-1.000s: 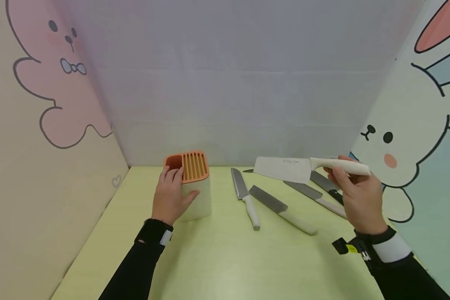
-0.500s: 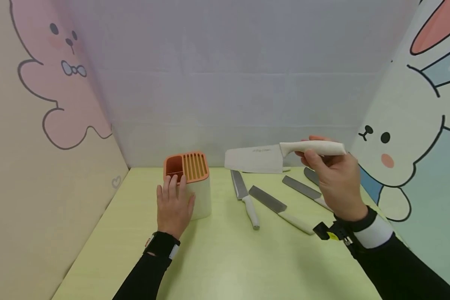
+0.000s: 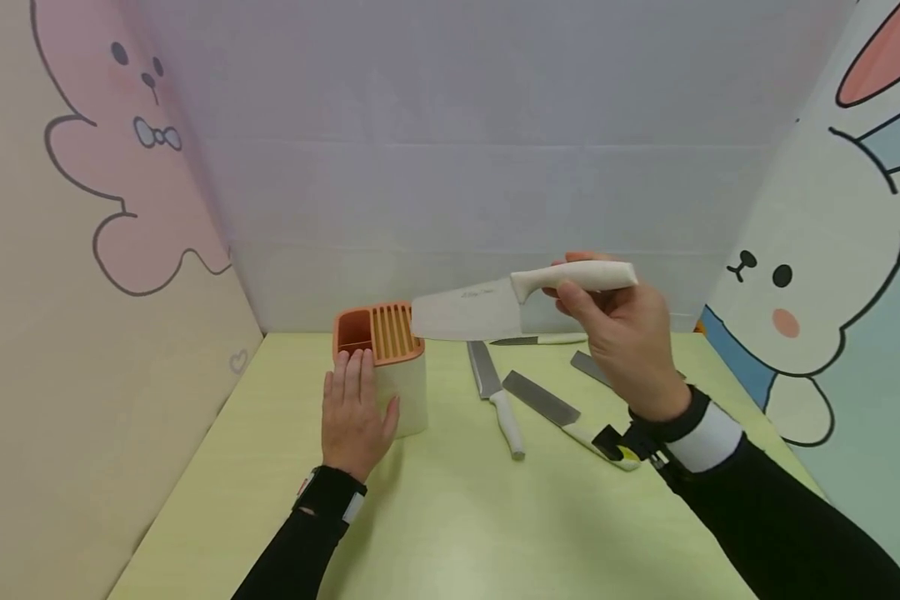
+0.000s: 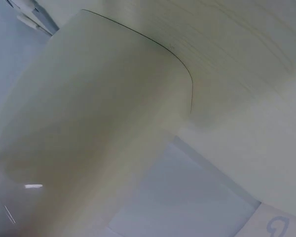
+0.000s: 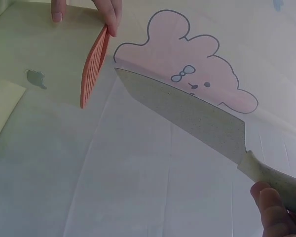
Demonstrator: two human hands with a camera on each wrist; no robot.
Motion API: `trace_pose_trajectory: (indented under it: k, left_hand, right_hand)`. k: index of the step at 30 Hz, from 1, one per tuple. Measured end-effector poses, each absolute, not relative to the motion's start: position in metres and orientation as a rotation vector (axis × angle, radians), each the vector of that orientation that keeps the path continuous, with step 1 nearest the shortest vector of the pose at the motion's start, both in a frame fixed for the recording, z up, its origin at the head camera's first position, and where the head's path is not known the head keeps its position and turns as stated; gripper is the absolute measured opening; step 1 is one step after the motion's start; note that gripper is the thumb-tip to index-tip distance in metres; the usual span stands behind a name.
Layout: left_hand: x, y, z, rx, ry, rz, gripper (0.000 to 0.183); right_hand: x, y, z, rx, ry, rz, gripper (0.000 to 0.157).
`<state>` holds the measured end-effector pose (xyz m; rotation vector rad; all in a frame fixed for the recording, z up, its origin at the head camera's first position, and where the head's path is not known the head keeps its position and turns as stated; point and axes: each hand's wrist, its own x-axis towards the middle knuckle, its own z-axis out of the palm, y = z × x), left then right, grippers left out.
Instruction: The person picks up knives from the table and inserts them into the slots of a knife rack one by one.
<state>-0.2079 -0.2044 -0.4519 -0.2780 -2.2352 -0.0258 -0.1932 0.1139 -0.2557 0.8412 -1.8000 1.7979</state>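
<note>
My right hand (image 3: pixel 621 333) grips the white handle of a broad-bladed kitchen knife (image 3: pixel 465 312), held up in the air. Its blade points left, and the tip overlaps the right rim of the knife block in the head view. The right wrist view shows the same knife (image 5: pixel 187 111) with its handle between thumb and fingers. My left hand (image 3: pixel 356 417) lies with straight fingers against the front of the knife block (image 3: pixel 408 396), fingertips at its orange rim. That block is cream, with a slotted orange top and an open compartment. Its smooth wall (image 4: pixel 98 98) fills much of the left wrist view.
Right of the block, a white-handled knife (image 3: pixel 498 404) and a wide-bladed knife (image 3: pixel 543 400) lie on the light green table (image 3: pixel 465 533). Farther back is a small knife (image 3: pixel 543 339); another blade (image 3: pixel 591 367) is partly behind my right hand. Walls enclose the back and sides.
My right hand has carried the kitchen knife left and up, from over the other knives to the block's right edge. My left fingers have come out of the compartment and straightened against the block's front.
</note>
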Motion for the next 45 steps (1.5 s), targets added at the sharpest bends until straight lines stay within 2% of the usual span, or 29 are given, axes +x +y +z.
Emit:
trace_pose_trajectory:
  k: [16, 31, 39, 45]
  left_hand:
    - [-0.208, -0.199, -0.45, -0.276, -2.256, -0.047, 0.088]
    - [-0.209, -0.197, -0.453, -0.281, -2.255, -0.065, 0.086]
    - [-0.206, -0.199, -0.451, -0.27, -2.272, -0.034, 0.086]
    - [-0.205, -0.201, -0.449, -0.261, -2.279, -0.048, 0.086]
  right_hand:
    - [-0.216, 0.078, -0.271, 0.792, -1.804, 1.771, 0.03]
    - [-0.229, 0.066, -0.279, 0.742, -1.88, 1.732, 0.032]
    - [-0.241, 0.052, -0.257, 0.869, -2.0, 1.487, 0.033]
    - [-0.247, 0.027, -0.23, 1.03, -2.047, 1.256, 0.029]
